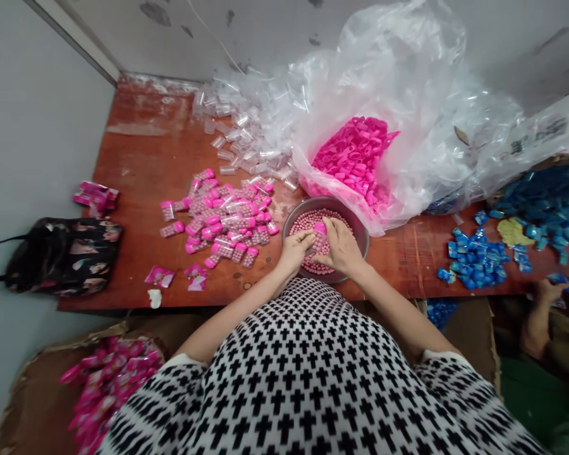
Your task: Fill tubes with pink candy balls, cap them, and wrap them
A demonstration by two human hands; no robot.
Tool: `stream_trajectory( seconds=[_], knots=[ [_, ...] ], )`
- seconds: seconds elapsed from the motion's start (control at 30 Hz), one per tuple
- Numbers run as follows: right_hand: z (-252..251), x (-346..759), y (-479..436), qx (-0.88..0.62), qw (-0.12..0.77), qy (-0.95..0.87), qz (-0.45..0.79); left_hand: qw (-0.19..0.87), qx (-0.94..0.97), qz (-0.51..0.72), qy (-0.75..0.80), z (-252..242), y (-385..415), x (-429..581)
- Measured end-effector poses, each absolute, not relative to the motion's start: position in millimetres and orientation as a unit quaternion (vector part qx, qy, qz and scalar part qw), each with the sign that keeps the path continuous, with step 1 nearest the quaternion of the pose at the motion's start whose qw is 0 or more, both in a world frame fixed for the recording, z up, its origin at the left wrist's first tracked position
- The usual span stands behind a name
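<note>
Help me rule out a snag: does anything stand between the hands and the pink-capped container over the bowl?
Nothing visible does: the left hand and right hand are both on the pink-capped container, above the bowl.

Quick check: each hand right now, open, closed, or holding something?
Left hand: closed on a pink-capped container.
Right hand: curved around the same container; whether it grips cannot be told.

black patterned bag, grey wall
</note>
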State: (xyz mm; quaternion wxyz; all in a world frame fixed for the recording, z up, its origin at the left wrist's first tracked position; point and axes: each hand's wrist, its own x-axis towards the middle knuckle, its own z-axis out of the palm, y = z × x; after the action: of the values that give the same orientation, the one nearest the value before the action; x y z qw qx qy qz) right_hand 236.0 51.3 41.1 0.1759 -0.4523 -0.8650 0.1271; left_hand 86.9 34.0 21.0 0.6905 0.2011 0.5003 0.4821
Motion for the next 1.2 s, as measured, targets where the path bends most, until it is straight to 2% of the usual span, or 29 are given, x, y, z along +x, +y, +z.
stream_trajectory(
  seconds=[0.4,0.57,0.77,1.2],
  knots=[
    [32,219,55,-0.482,0.268,-0.819,0.159,0.657,0.205,0.547,0.477,18,37,94],
    [24,212,57,-0.484,0.263,-0.814,0.185,0.646,0.196,0.552,0.489,13,39,89],
    [28,216,67,-0.44,0.217,-0.843,0.22,0.636,0.174,0.549,0.514,13,39,88],
    [12,216,68,-0.436,0.238,-0.858,0.134,0.61,0.249,0.543,0.52,3,38,84]
  ],
)
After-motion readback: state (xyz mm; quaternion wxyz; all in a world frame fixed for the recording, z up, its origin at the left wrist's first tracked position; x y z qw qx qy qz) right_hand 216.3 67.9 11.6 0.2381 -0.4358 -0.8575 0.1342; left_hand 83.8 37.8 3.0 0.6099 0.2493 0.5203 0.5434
